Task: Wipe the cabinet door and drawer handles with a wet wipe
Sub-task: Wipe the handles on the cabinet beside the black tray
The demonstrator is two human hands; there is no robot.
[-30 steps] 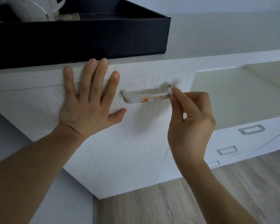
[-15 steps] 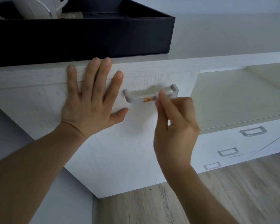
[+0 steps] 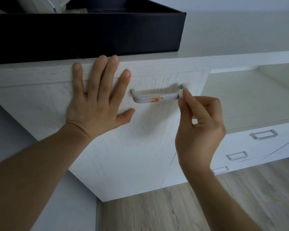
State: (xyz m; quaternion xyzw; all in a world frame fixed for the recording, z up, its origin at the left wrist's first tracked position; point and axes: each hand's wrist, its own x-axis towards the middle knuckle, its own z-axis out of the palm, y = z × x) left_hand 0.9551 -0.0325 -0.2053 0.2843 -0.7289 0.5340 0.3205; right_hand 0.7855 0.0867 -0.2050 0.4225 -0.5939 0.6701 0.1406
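While pinched, wipe against handle.

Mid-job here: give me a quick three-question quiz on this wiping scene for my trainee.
1. True or false: the orange smear on the door handle is already wiped off.
2. Where does the wet wipe touch the handle? A) left end B) middle C) right end
3. What is the left hand doing?

Key
1. False; the smear still shows near the middle.
2. C; the right hand pinches the wipe there.
3. It lies flat, fingers spread, on the cabinet door.
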